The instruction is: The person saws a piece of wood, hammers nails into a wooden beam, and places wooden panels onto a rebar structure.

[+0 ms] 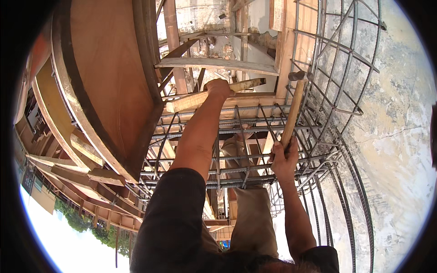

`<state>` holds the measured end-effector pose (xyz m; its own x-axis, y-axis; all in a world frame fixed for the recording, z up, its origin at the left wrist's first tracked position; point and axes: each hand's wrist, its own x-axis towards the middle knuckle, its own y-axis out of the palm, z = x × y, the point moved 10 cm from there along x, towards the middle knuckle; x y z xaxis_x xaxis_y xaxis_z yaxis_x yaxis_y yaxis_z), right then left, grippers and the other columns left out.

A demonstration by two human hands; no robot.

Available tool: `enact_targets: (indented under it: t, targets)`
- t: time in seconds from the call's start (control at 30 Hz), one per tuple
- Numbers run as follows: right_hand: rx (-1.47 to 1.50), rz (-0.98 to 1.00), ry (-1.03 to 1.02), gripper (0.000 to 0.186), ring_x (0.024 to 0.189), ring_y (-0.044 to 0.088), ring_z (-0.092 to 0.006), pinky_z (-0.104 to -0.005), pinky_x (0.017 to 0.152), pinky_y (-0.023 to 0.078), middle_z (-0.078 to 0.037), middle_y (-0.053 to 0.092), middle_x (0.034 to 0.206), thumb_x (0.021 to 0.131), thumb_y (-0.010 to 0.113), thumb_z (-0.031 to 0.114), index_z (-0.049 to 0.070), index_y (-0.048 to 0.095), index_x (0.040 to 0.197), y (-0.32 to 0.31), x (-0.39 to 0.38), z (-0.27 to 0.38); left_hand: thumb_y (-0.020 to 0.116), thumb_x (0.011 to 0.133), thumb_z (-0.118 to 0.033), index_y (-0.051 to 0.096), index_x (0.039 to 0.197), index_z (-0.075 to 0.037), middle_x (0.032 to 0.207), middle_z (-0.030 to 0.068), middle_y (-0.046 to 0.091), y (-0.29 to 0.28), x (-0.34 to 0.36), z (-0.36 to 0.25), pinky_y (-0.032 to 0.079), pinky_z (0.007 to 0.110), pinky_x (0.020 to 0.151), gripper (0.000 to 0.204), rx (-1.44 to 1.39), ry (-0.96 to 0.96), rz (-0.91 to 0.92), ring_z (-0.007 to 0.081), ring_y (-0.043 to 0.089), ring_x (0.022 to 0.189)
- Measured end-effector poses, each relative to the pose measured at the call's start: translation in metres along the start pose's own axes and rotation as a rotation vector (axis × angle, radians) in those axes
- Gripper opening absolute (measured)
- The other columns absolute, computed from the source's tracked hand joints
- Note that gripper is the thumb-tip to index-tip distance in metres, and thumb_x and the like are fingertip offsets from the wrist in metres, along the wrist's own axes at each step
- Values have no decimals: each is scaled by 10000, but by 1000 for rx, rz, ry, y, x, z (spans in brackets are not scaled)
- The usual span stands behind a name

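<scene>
My left hand (219,88) reaches forward and grips a short length of lumber (185,102) from above, its fingers wrapped round the middle. The piece lies crosswise just beyond a horizontal cage of steel rebar (234,171). Lower and to the right, my right hand (285,160) is closed round the lower end of a hammer (292,113). Its wooden handle points up and away from me, and the dark metal head is at the top, beside the upright rebar mesh (350,53). My legs and a foot show partly through the cage bars.
A curved plywood form panel (104,68) with timber ribs stands on the left. A weathered plaster wall (396,118) rises on the right, with long loose rebar rods (360,186) along it. Ahead, a wooden crosspiece (218,64) spans the gap.
</scene>
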<state>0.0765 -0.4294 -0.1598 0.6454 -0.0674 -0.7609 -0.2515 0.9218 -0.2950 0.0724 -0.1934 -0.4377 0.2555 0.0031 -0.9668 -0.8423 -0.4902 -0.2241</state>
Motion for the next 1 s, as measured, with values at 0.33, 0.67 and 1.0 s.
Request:
enact_targets:
  t: [0.33,0.67,1.0]
  targets:
    - [-23,-38,-35,383,504,516,-72,-257,417,438,-25,558,734,986,606,114,8,440,1314,2,5,0,721,822,-571,766,1083,-85,1077,103,754,-65,-146,41,562,443,829,553,49,27,-134,268,723,1026]
    - [7,-25,-107,346,494,506,-95,-269,413,439,-37,543,762,982,570,119,-11,452,1280,11,4,2,748,784,-516,760,1007,-68,945,156,738,-146,-400,93,536,411,821,501,-28,-24,-498,320,722,865]
    - [-46,-47,-190,266,532,455,-93,-276,427,425,-22,507,776,986,536,108,25,458,1227,0,8,19,755,735,-521,577,1308,-73,1215,148,610,-188,-513,301,428,491,1018,748,117,128,-1268,345,568,1120]
